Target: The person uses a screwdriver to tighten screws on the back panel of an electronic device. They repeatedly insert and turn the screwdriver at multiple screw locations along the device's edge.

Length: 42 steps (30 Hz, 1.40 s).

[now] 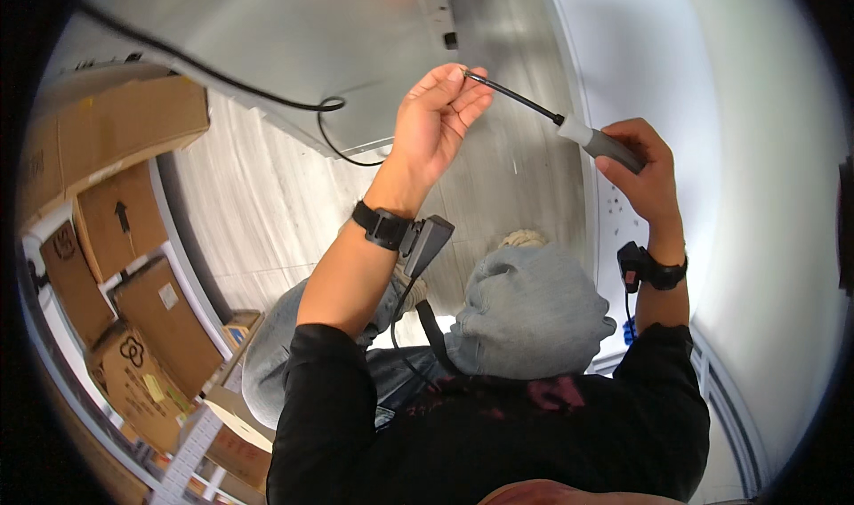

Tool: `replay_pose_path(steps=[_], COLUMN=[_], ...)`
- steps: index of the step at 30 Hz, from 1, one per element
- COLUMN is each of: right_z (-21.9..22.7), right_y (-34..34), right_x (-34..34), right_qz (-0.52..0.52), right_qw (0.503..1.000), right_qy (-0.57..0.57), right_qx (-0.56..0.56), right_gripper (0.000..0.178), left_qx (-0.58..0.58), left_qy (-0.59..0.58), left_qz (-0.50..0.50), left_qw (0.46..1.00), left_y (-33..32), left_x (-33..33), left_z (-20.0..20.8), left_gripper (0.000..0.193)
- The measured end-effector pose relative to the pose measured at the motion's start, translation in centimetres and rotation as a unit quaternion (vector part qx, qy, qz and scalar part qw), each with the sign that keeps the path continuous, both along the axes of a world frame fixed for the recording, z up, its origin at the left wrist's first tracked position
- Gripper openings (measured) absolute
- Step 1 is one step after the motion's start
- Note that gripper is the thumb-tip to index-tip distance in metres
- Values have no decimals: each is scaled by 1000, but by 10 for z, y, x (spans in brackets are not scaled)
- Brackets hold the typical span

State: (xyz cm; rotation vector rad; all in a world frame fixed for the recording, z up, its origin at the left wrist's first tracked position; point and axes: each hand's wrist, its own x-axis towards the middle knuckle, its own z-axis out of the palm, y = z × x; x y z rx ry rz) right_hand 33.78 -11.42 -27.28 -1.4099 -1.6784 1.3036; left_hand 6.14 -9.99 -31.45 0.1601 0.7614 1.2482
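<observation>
In the head view, the person's right hand [642,165] is clenched around the grey handle of a long screwdriver with a thin black metal shaft [559,119], which slants up and to the left from that grip toward the upper middle of the picture. The left hand [436,122] is raised with its fingers loosely curled, and the fingertips [464,76] pinch or touch the far tip of the shaft, so the tool spans the gap between the two hands in front of a tall brushed-metal panel [498,24]. Each wrist carries a black strap: the one on the left wrist bears a small grey box-shaped device [427,242] with a dark cable hanging from it, and the one on the right wrist [654,272] holds a small black unit. Both forearms come out of black sleeves, and a bent knee in grey fabric [529,314] sits between them, low in the frame. A thin black cable [222,82] runs across the pale grey cabinet surface at the upper left and loops near the panel's lower edge. To the left, brown cardboard boxes [116,220] stand packed on white shelving, above a pale wood-grain floor [258,202]. On the right rises a plain white wall [756,193].
</observation>
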Motion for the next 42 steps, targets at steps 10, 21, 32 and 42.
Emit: replay_pose_path(steps=[10, 21, 32, 42], right_z=[123, 152, 86, 43], right_y=[25, -30, -89, -91], right_x=[-92, -259, -364, -391], right_qz=[211, 183, 28, -57], right_qw=[953, 968, 986, 983], right_qy=[41, 69, 153, 172], right_qx=[212, 156, -61, -28], right_gripper=[25, 35, 28, 30], left_qx=[126, 90, -6, 40], left_qy=[151, 107, 138, 119], left_qz=[147, 198, 75, 21], left_qw=[969, 970, 988, 992], left_y=[-70, -71, -11, 23], left_x=[-78, -224, -269, -291], left_z=[132, 186, 129, 90], left_gripper=[13, 12, 16, 17])
